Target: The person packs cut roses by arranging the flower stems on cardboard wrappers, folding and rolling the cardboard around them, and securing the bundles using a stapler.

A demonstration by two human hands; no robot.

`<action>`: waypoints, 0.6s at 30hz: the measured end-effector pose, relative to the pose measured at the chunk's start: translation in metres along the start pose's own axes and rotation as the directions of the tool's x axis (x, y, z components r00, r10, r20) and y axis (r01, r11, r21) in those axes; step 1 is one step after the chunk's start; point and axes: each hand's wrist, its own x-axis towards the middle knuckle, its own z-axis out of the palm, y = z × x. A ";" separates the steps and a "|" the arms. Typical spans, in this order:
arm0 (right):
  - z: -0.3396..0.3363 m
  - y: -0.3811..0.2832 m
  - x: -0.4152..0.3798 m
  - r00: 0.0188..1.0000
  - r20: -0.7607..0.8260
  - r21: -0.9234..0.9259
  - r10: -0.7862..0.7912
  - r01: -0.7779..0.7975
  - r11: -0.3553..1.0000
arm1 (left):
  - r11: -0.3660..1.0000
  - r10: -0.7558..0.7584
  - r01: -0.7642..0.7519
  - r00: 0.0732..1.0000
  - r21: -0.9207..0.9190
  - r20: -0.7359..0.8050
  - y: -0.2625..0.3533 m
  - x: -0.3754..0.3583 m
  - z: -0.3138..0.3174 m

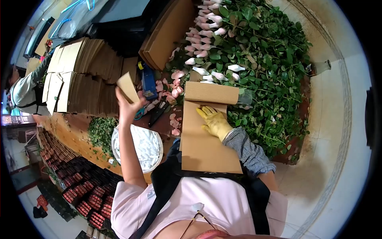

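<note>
My left hand (129, 104), bare, grips a small piece of cardboard (127, 88) beside the stack of cardboard sheets (89, 75). My right hand (217, 122), in a yellow glove below a checkered sleeve, lies with its fingers spread on a flat brown cardboard sheet (207, 149). A corrugated cardboard roll or fold (211, 93) lies across the top end of that sheet. Beyond it are rose buds in pale sleeves (205, 34), with leafy green stems (266, 79) to the right.
A round tub of white pieces (138, 149) stands at lower left. Pink petals (175, 89), a blue tool (148, 81) and a black stapler-like tool (158, 114) lie near the middle. Another person (28, 89) is at far left, above rows of packed red items (79, 187).
</note>
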 end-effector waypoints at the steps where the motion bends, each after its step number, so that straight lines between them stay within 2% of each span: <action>1: 0.004 0.002 0.000 0.998 -0.058 -0.004 -0.017 0.017 1.000 | 0.997 -0.066 0.061 0.991 0.047 0.120 -0.001 -0.019 0.005; 2: -0.003 -0.003 0.003 0.998 -0.067 -0.003 -0.012 0.012 1.000 | 0.988 -0.135 0.114 0.962 0.102 0.238 -0.006 -0.035 0.009; 4: -0.027 -0.014 0.004 0.998 0.051 -0.078 0.034 -0.030 0.996 | 0.980 0.023 0.090 0.831 -0.176 0.556 -0.045 -0.053 0.031; 5: 0.000 0.004 0.002 0.984 -0.144 -0.078 -0.104 0.093 0.993 | 0.957 -0.037 0.224 0.727 -0.186 0.686 -0.043 -0.060 0.044; 6: -0.005 -0.005 0.008 0.995 -0.097 -0.081 -0.008 0.000 0.997 | 0.922 -0.085 0.354 0.585 -0.159 0.807 -0.040 -0.064 0.059; 8: 0.074 0.031 0.038 0.916 -0.398 0.026 -0.054 0.070 0.997 | 0.805 -0.361 0.593 0.471 0.015 0.805 -0.066 -0.053 0.086; 9: 0.061 0.019 0.030 0.988 -0.155 -0.235 -0.023 -0.015 0.972 | 0.769 -0.399 0.639 0.446 0.027 0.801 -0.078 -0.048 0.105; 10: -0.025 -0.017 -0.002 0.985 0.114 -0.141 0.132 -0.115 0.983 | 0.780 -0.429 0.622 0.454 0.067 0.781 -0.079 -0.046 0.116; 11: -0.024 -0.011 0.002 0.982 0.122 -0.108 0.145 -0.132 0.985 | 0.913 -0.349 0.390 0.595 0.119 0.724 -0.091 -0.048 0.133; 12: -0.021 -0.005 0.005 0.979 0.135 -0.076 0.150 -0.140 0.987 | 0.974 -0.224 0.139 0.713 0.180 0.665 -0.101 -0.052 0.146; 13: -0.017 -0.003 -0.001 0.990 0.037 -0.003 0.138 -0.138 0.990 | 0.961 -0.236 0.066 0.702 0.268 0.672 -0.090 -0.053 0.147; 14: -0.014 -0.001 -0.001 0.990 -0.069 0.068 0.123 -0.119 0.991 | 0.970 -0.143 -0.030 0.736 0.243 0.662 -0.081 -0.059 0.144; 15: -0.032 -0.008 -0.001 0.954 0.048 0.073 0.297 -0.300 0.951 | 0.972 -0.115 -0.046 0.759 0.229 0.641 -0.099 -0.060 0.145; 16: -0.030 -0.004 -0.004 0.954 0.042 0.073 0.296 -0.298 0.952 | 0.975 -0.088 -0.058 0.784 0.213 0.615 -0.119 -0.060 0.147; 18: -0.025 0.000 -0.013 0.904 -0.288 0.191 0.317 -0.270 0.944 | 0.970 -0.036 -0.111 0.816 0.216 0.577 -0.124 -0.062 0.148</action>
